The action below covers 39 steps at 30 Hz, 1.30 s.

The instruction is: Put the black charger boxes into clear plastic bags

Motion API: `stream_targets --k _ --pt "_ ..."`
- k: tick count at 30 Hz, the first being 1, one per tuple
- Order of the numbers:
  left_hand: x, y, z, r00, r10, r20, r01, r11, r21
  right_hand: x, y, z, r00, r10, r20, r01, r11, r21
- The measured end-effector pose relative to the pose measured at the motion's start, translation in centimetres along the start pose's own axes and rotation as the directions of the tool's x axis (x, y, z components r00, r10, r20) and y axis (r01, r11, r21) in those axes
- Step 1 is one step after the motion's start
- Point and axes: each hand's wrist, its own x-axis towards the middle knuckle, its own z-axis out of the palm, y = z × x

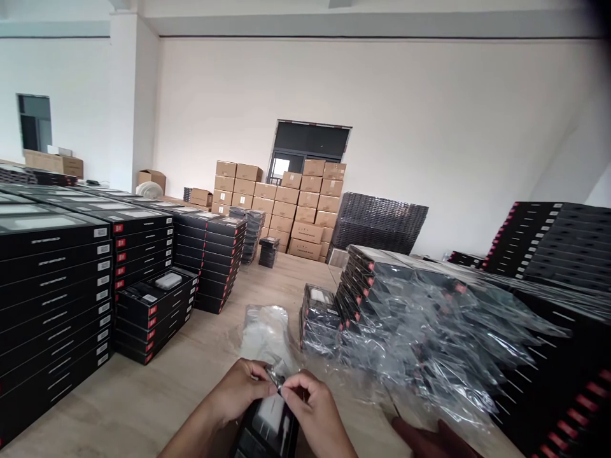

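My left hand [241, 389] and my right hand [312, 407] meet at the bottom middle of the view. Both pinch the clear plastic wrap [277, 376] at the top end of a flat black product box [268, 429], which shows a white item through its window. The fingers of both hands are closed on the wrap. Just beyond my hands lies a loose pile of clear plastic bags [265, 334] on the wooden table [157, 394].
Tall stacks of black boxes [52, 299] with red labels stand at the left. Plastic-wrapped black boxes [405, 312] are piled at the right. Brown cartons [291, 210] are stacked against the far wall beside black trays [379, 219]. A dark object [429, 439] lies at lower right.
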Motion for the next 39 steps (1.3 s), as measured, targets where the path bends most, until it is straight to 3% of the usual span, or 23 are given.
stream_targets --k 3,6,9,14,18,20,23,27,31,34,37,39 --pt "-0.2 0.4 -0.1 1.0 -0.021 0.014 0.022 1.0 -0.017 0.2 0.2 -0.5 0.997 0.071 -0.002 -0.07 0.984 0.165" --pt "-0.3 0.7 -0.2 0.999 -0.04 0.032 0.041 0.999 -0.024 0.4 0.6 -0.5 0.994 0.054 -0.098 -0.036 0.984 0.174" --pt "-0.3 0.8 -0.3 0.998 -0.052 0.027 0.052 0.999 -0.013 0.3 0.8 0.0 0.986 -0.041 -0.159 0.046 0.999 0.028" --pt "-0.3 0.8 -0.6 0.996 -0.075 -0.047 0.077 0.996 0.04 0.3 1.1 0.0 0.978 -0.176 -0.115 0.132 0.939 -0.316" --pt "-0.4 0.6 -0.7 0.994 -0.091 -0.053 0.096 0.991 0.093 0.3 1.4 -0.8 0.95 -0.222 -0.218 0.123 0.913 -0.39" --pt "-0.4 0.5 -0.7 0.995 -0.091 -0.041 0.095 0.989 0.115 0.4 1.5 -1.0 0.952 -0.228 -0.202 0.135 0.91 -0.392" --pt "-0.4 0.5 -0.6 0.996 -0.086 -0.029 0.089 0.987 0.132 0.7 1.9 -1.2 0.958 -0.2 -0.205 0.126 0.937 -0.324" --pt "-0.6 0.7 -0.8 0.995 -0.1 -0.009 0.101 0.986 0.135 1.2 3.1 -2.6 0.885 -0.106 -0.454 0.025 0.983 -0.181" --pt "-1.2 0.8 -0.8 0.974 -0.2 0.103 0.212 0.97 -0.121 1.3 4.2 -3.2 0.845 -0.065 -0.531 -0.004 0.992 -0.129" --pt "-1.8 1.0 -0.6 0.954 -0.224 0.201 0.284 0.892 -0.352 1.2 4.5 -2.3 0.864 -0.033 -0.502 -0.007 0.997 -0.077" --pt "-2.2 1.1 -0.2 0.938 -0.239 0.251 0.318 0.879 -0.354 1.2 4.6 -1.0 0.91 0.009 -0.414 -0.013 1.0 -0.006" --pt "-2.2 1.1 0.0 0.934 -0.276 0.225 0.334 0.899 -0.284 1.2 4.7 -0.3 0.939 0.032 -0.343 -0.017 0.999 0.048"
